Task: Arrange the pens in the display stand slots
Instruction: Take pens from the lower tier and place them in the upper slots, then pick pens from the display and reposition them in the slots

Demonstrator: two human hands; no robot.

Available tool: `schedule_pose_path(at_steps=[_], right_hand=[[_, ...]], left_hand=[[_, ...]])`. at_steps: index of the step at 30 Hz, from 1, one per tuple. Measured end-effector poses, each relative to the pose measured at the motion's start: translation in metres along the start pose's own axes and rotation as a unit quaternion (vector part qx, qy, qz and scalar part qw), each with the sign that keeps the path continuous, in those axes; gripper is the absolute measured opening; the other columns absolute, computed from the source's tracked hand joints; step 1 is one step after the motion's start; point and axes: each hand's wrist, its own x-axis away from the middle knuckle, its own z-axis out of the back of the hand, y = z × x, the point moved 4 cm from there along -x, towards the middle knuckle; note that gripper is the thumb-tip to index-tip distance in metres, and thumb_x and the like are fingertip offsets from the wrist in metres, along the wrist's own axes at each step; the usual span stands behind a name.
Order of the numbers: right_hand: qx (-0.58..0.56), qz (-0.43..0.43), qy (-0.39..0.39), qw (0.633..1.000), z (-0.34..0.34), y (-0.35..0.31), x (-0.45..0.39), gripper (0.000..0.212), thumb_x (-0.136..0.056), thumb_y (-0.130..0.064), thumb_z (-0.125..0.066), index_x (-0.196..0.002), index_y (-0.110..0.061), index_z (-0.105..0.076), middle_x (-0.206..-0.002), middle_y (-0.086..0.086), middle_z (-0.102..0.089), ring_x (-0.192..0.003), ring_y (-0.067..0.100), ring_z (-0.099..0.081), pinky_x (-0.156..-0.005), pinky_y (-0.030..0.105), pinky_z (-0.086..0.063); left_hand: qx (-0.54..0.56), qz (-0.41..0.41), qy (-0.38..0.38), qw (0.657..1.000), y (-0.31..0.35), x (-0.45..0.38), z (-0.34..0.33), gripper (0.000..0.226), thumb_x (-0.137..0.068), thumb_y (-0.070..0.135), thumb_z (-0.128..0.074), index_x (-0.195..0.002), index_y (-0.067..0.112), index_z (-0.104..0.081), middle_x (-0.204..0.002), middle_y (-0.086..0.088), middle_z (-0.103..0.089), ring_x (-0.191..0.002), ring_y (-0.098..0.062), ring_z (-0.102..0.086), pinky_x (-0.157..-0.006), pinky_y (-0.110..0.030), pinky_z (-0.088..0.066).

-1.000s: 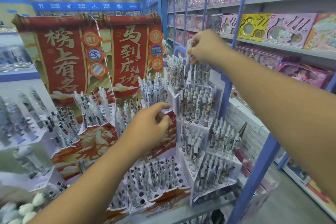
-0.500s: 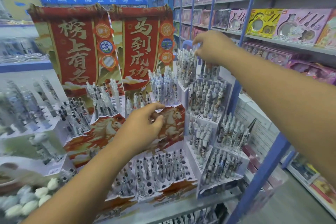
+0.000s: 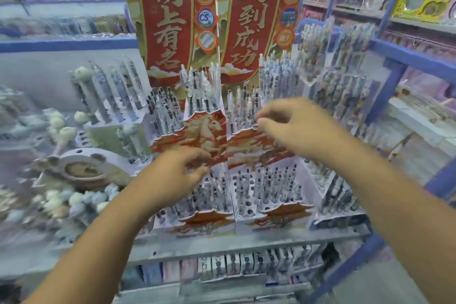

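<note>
from my remote seat: my left hand hovers loosely curled and empty before the red horse panel of the display stand, thumb near the lower slots. my right hand reaches in just above, thumb and forefinger nearly pinched at the pens (motion blur hides whether it grips one). more pens stand upright in tiers beyond and below both hands, under two red banners.
</note>
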Motion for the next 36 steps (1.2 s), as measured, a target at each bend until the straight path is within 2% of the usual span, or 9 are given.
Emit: schedule_pose_path(at_steps=[5, 9, 12, 15, 18, 24, 27, 32, 36], right_hand=[[0.044, -0.019, -0.151, 0.987, -0.078, -0.001, -0.012, 0.024, -0.099, -0.036, -0.060, -0.119, -0.030, -0.072, -0.116, -0.012, -0.070, -0.099, 0.013, -0.068, -0.087, 0.034, -0.058], [0.089, -0.041, -0.216, 0.971, -0.117, 0.000, -0.028, 0.029, -0.102, -0.026, -0.056, -0.128, -0.029, -0.067, -0.133, -0.003, -0.063, -0.106, 0.025, -0.069, -0.090, 0.045, -0.060], [0.094, -0.049, -0.244, 0.964, -0.129, 0.002, -0.034, 0.029, -0.102, -0.024, -0.052, -0.123, -0.033, -0.069, -0.130, -0.003, -0.064, -0.106, 0.029, -0.071, -0.089, 0.048, -0.060], [0.107, -0.041, -0.234, 0.965, -0.128, 0.005, -0.035, 0.027, -0.099, -0.020, -0.055, -0.117, -0.029, -0.073, -0.120, -0.001, -0.069, -0.104, 0.026, -0.069, -0.090, 0.047, -0.059], [0.124, -0.032, -0.228, 0.965, -0.126, 0.009, -0.033, 0.025, -0.097, -0.019, -0.058, -0.114, -0.028, -0.075, -0.112, -0.004, -0.069, -0.092, 0.021, -0.070, -0.078, 0.040, -0.061], [-0.005, -0.054, -0.074, 0.996, -0.101, 0.010, -0.036, 0.016, -0.100, -0.024, -0.063, -0.112, -0.032, -0.071, -0.094, -0.012, -0.071, -0.073, 0.010, -0.073, -0.067, 0.038, -0.064], [-0.090, -0.075, -0.050, 0.992, -0.083, 0.011, -0.032, 0.022, -0.099, -0.020, -0.065, -0.119, -0.029, -0.069, -0.099, -0.006, -0.076, -0.077, 0.017, -0.077, -0.071, 0.047, -0.065], [-0.195, -0.075, -0.001, 0.978, -0.065, 0.014, -0.022, 0.022, -0.096, -0.015, -0.070, -0.118, -0.019, -0.068, -0.091, -0.002, -0.080, -0.079, 0.017, -0.077, -0.072, 0.037, -0.065], [-0.272, -0.090, 0.039, 0.957, -0.062, 0.025, -0.014, 0.013, -0.094, -0.011, -0.071, -0.107, -0.012, -0.071, -0.090, 0.004, -0.080, -0.079, 0.020, -0.077, -0.064, 0.033, -0.064]], left_hand=[[-0.011, 0.026, 0.039, 0.999, -0.018, 0.010, 0.012, 0.033, -0.099, 0.029, -0.061, -0.131, 0.033, -0.064, -0.124, 0.014, -0.066, -0.109, -0.009, -0.063, -0.096, -0.036, -0.054], [-0.022, 0.031, 0.019, 0.999, -0.031, 0.008, 0.012, 0.030, -0.098, 0.029, -0.061, -0.127, 0.034, -0.067, -0.123, 0.016, -0.069, -0.106, -0.007, -0.063, -0.093, -0.030, -0.052], [0.010, 0.038, -0.001, 0.999, -0.038, 0.003, 0.005, 0.026, -0.098, 0.031, -0.062, -0.123, 0.035, -0.068, -0.112, 0.020, -0.066, -0.101, -0.005, -0.062, -0.084, -0.023, -0.044], [0.019, 0.027, -0.006, 0.999, -0.039, -0.005, 0.000, 0.026, -0.097, 0.034, -0.063, -0.122, 0.038, -0.067, -0.113, 0.020, -0.068, -0.100, -0.004, -0.063, -0.083, -0.026, -0.049], [0.024, 0.019, -0.006, 1.000, -0.037, -0.012, 0.001, 0.027, -0.097, 0.031, -0.062, -0.123, 0.040, -0.068, -0.114, 0.018, -0.068, -0.099, -0.006, -0.063, -0.086, -0.030, -0.053], [0.034, 0.062, 0.085, 0.994, -0.055, -0.014, 0.008, 0.016, -0.098, 0.021, -0.058, -0.099, 0.033, -0.069, -0.093, 0.009, -0.069, -0.068, -0.010, -0.063, -0.054, -0.026, -0.047], [0.006, 0.105, 0.082, 0.991, -0.056, -0.017, 0.011, 0.008, -0.096, 0.028, -0.061, -0.097, 0.032, -0.068, -0.090, 0.008, -0.071, -0.070, -0.014, -0.065, -0.064, -0.032, -0.057], [-0.099, 0.123, -0.005, 0.987, -0.042, -0.034, 0.007, 0.017, -0.092, 0.042, -0.066, -0.093, 0.027, -0.075, -0.084, 0.007, -0.072, -0.075, -0.017, -0.069, -0.074, -0.036, -0.061], [-0.131, 0.125, 0.003, 0.984, -0.039, -0.039, 0.003, 0.018, -0.091, 0.045, -0.067, -0.087, 0.029, -0.075, -0.080, 0.010, -0.069, -0.075, -0.016, -0.066, -0.075, -0.035, -0.060]])
